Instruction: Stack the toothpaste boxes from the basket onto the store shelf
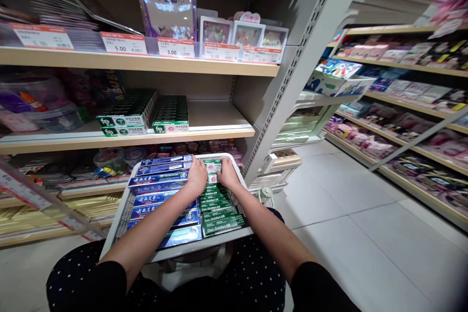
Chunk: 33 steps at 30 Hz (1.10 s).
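A white basket tray (124,214) sits across my lap, holding two columns of slim cartons. Blue boxes (157,183) with white lettering fill its left side, and green Doc.Golden boxes (219,217) its right. At the tray's far end, my left hand (197,175) and my right hand (227,174) close from either side on a few green-and-white boxes (212,171). My fingertips are partly hidden, so the exact number gripped is unclear. Ahead, two groups of matching boxes, a left stack (126,113) and a right stack (170,114), stand on the middle shelf (215,117).
Price tags line the upper shelf (153,61), which carries framed items. Clear plastic tubs (44,100) occupy the middle shelf's left end. A slotted grey upright (288,73) rises right of the tray. Beyond the tiled floor (340,224) run more stocked shelves (402,105).
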{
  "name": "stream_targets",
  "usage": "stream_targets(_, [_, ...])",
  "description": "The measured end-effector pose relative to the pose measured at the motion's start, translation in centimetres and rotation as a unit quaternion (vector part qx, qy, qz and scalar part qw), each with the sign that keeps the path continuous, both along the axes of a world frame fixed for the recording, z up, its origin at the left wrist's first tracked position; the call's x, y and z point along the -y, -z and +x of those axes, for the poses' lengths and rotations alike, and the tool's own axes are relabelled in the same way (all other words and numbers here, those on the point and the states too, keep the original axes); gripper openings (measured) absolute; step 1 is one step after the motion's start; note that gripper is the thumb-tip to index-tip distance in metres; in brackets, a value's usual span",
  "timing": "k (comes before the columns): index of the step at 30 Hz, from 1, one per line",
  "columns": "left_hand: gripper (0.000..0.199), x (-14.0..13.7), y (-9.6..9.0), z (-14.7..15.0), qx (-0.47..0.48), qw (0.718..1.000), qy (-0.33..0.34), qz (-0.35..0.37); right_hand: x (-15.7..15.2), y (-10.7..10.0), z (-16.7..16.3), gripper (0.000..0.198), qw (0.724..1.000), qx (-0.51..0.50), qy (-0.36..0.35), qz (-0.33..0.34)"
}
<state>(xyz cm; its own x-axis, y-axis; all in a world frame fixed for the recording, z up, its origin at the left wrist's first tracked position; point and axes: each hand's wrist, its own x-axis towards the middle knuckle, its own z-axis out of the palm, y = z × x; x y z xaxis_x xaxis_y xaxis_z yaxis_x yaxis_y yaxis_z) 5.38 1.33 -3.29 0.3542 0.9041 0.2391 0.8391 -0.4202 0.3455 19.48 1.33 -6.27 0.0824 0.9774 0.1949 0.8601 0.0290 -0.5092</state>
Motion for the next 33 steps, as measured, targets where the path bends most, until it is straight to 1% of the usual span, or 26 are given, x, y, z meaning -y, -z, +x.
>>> stream_targets(2, [0.045, -0.1, 0.0, -0.2, 0.005, 1.000, 0.007, 0.005, 0.1, -0.1, 0.0, 0.046, 1.000, -0.021, 0.005, -0.001])
stream_targets(4, [0.041, -0.2, -0.3, -0.5, -0.008, 1.000, 0.011, 0.018, 0.3, -0.5, 0.0, 0.048, 0.999, -0.032, -0.009, 0.024])
stream_targets(7, [0.033, -0.1, -1.3, -0.9, -0.042, 0.998, 0.003, 0.050, 0.8, -1.4, 0.1, 0.052, 0.994, -0.030, -0.037, 0.096])
stream_targets(10, [0.030, 0.2, -2.8, -1.4, -0.047, 0.995, -0.020, 0.084, 1.1, -2.5, 0.3, 0.053, 0.983, -0.055, -0.027, 0.170])
stream_targets(12, [0.032, 0.3, -3.7, -2.1, -0.009, 0.994, -0.035, 0.099, 1.0, -2.8, 0.6, 0.053, 0.974, -0.111, -0.004, 0.196])
stream_targets(13, [0.033, 0.3, -4.1, -2.5, 0.021, 0.994, -0.039, 0.101, 0.8, -2.8, 0.7, 0.054, 0.968, -0.154, 0.007, 0.196])
stream_targets(15, [0.033, 0.2, -4.6, -3.5, 0.094, 0.990, -0.040, 0.094, 0.1, -2.4, 1.0, 0.058, 0.949, -0.265, 0.021, 0.168])
stream_targets(17, [0.032, -0.2, -4.6, -4.4, 0.170, 0.982, -0.037, 0.072, -0.7, -1.7, 1.2, 0.059, 0.917, -0.378, 0.010, 0.124])
stream_targets(20, [0.035, -1.0, -3.6, -5.5, 0.288, 0.956, -0.056, 0.023, -1.5, -1.0, 1.3, 0.053, 0.868, -0.489, -0.026, 0.081])
stream_targets(22, [0.040, -1.6, -2.6, -6.1, 0.376, 0.923, -0.086, -0.016, -1.7, -1.0, 1.2, 0.052, 0.845, -0.529, -0.042, 0.065])
stream_targets(25, [0.041, -2.2, -1.5, -6.8, 0.490, 0.860, -0.105, -0.095, -1.3, -1.4, 0.8, 0.052, 0.827, -0.557, -0.053, 0.051])
stream_targets(27, [0.040, -2.2, -1.3, -7.3, 0.533, 0.829, -0.105, -0.134, -1.0, -1.8, 0.4, 0.050, 0.824, -0.562, -0.055, 0.043])
stream_targets(28, [0.040, -2.2, -1.4, -7.4, 0.545, 0.820, -0.106, -0.141, -0.9, -2.0, 0.2, 0.049, 0.824, -0.562, -0.056, 0.037])
stream_targets(30, [0.039, -2.0, -1.8, -7.6, 0.558, 0.810, -0.115, -0.140, -0.7, -2.4, -0.2, 0.049, 0.824, -0.563, -0.059, 0.027])
stream_targets(33, [0.038, -1.9, -2.5, -7.7, 0.558, 0.812, -0.120, -0.121, -0.6, -2.9, -0.8, 0.050, 0.822, -0.566, -0.062, 0.023])
